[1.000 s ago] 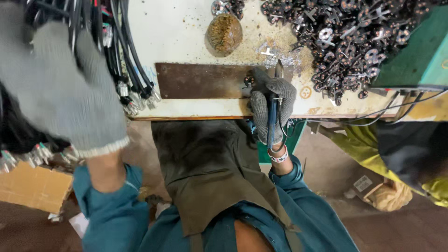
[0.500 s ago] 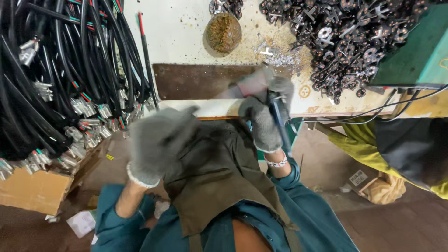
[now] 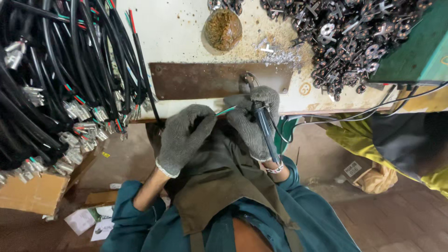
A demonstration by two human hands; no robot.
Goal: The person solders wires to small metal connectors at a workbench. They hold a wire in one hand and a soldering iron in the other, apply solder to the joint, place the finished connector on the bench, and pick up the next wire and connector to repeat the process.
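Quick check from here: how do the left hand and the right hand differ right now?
The left hand grips a thin coloured wire, while the right hand grips a dark-handled tool. The left hand sits below the bench edge; the right hand reaches up onto the brown metal plate. The left hand is closed in a loose fist, the right wrapped lengthwise along the tool handle. Both wear grey knit gloves.

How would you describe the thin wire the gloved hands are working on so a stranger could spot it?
Start at the rusty brown plate on the bench's front edge. Just below it, between left hand and right hand, runs a thin green wire, unlike the thick black cables hanging left.
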